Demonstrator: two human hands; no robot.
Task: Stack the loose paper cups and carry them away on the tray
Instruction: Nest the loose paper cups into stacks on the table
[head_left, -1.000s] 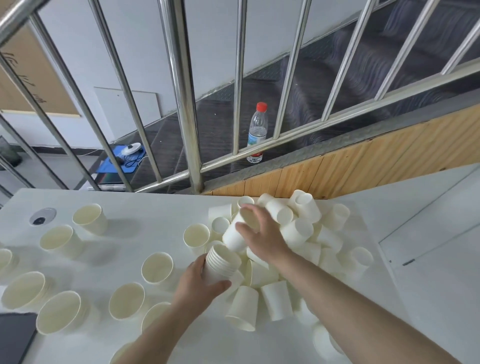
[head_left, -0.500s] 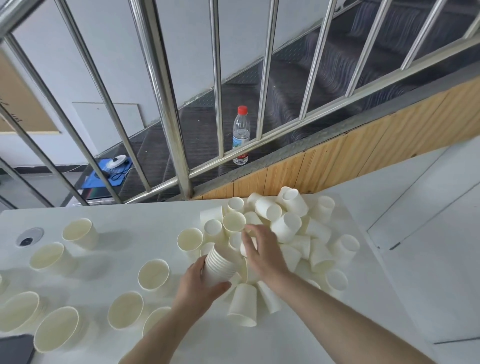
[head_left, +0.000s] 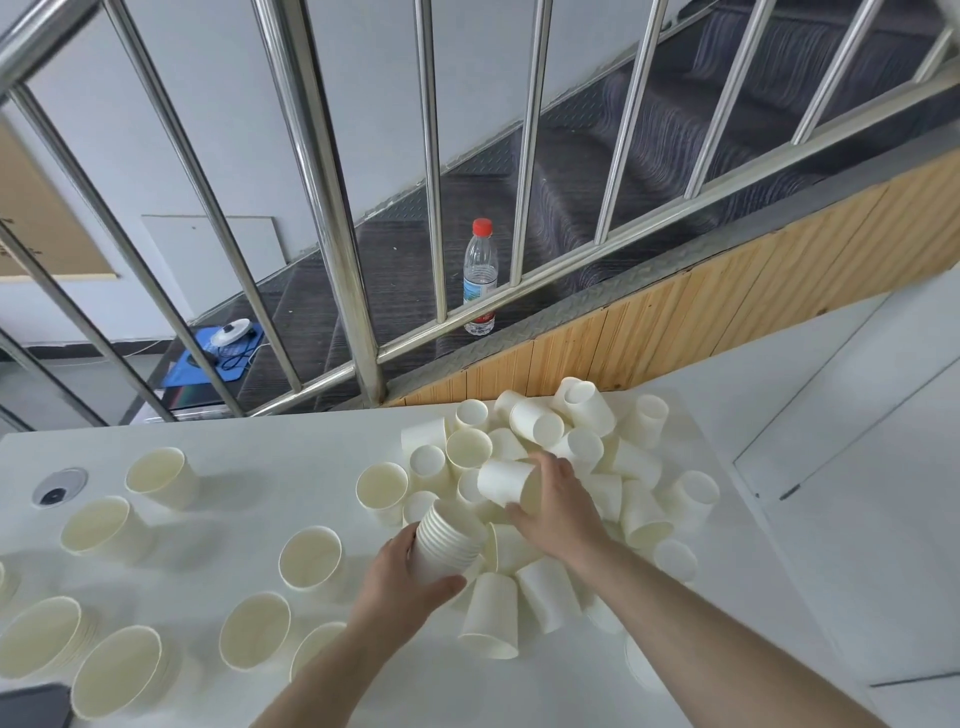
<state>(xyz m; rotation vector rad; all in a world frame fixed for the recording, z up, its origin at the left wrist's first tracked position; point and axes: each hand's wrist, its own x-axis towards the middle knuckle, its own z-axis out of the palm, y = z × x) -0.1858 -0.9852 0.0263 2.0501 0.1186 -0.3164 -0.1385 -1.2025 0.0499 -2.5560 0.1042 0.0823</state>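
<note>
Two hands: left hand (head_left: 402, 582) grips cup stack (head_left: 448, 540), right hand (head_left: 558, 506) holds single cup (head_left: 506, 480)

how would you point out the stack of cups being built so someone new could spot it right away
On the white table, find the heap of loose cups below the railing. At its near left edge, the left hand grips the nested stack. It alone shows several ringed rims, one inside another.

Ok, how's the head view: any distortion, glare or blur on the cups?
Head view: wide-angle bends the railing and table edge; light is soft and even, shadows faint; white cups wash into the white table; the right hand and its cup look slightly soft.
</note>
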